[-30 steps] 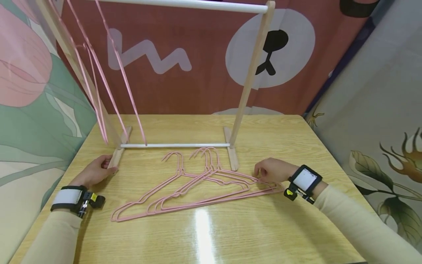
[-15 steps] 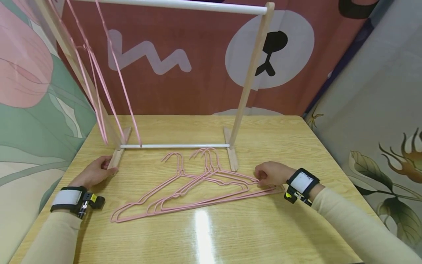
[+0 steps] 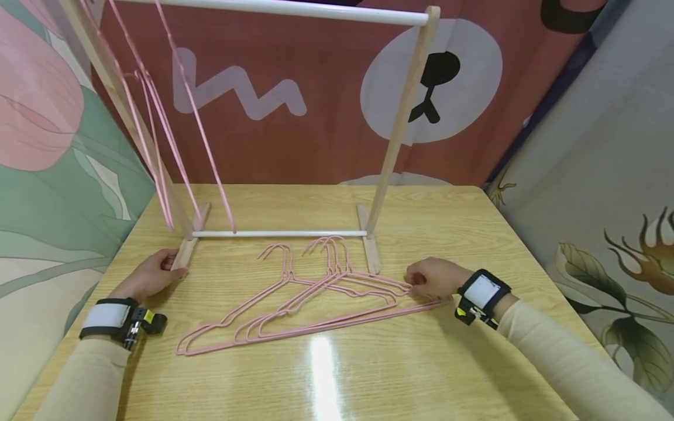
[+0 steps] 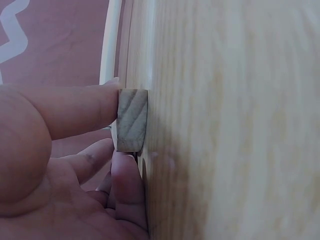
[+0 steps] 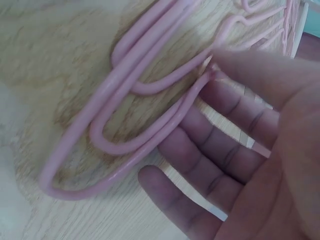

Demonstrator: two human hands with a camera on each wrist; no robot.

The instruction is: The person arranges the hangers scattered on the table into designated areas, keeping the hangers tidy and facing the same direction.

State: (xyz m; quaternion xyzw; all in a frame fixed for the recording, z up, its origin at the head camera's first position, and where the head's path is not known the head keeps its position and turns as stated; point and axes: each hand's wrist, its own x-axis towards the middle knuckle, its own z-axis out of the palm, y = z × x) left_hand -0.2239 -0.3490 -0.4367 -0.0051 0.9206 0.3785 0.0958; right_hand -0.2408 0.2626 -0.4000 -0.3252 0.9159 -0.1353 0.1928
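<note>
Several pink clothes hangers (image 3: pixel 210 349) lie overlapping on the table, their hooks toward the rack. My right hand (image 3: pixel 437 276) is at their right end. In the right wrist view, its thumb and index finger pinch the shoulder of a pink hanger (image 5: pixel 100 97), while the other fingers spread loosely beside it. At the left, my left hand (image 3: pixel 150 273) grips the front end of the rack's wooden foot (image 3: pixel 183 257). The left wrist view shows the thumb on one side of that foot's end (image 4: pixel 132 120) and fingers on the other.
The clothes rack has a white top rail (image 3: pixel 295 8), a white lower bar (image 3: pixel 284 234) and a right wooden post (image 3: pixel 400 123). Several pink hangers (image 3: pixel 210 154) hang at its left side. A reddish patterned curtain (image 3: pixel 253 152) is behind the table (image 3: pixel 253 386).
My right hand has lowered slightly and closed its fingers on the hanger end. The hangers on the rail sway a little. My left hand stays in place.
</note>
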